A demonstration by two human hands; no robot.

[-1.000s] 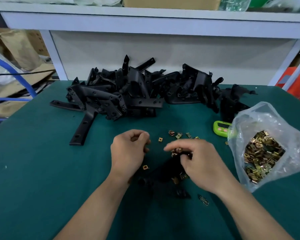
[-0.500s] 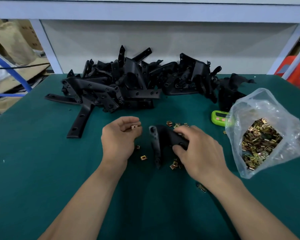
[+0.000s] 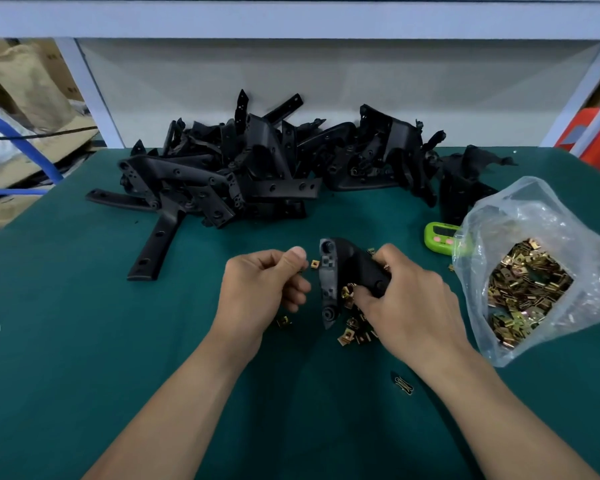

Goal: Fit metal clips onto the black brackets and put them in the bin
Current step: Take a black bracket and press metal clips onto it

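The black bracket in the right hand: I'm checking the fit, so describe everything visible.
The black bracket looks like matte moulded plastic: a narrow strip with a round boss at each end and a square recess near the top, joined to a curved arm. The right hand grips that arm, holding it over loose metal clips.

green timer [image 3: 440, 237] on the green table [image 3: 66, 341] | brown boxes [image 3: 25, 84] and a blue pipe [image 3: 25, 147] far left | white shelf frame [image 3: 291, 19] behind | red thing [image 3: 582, 129] far right
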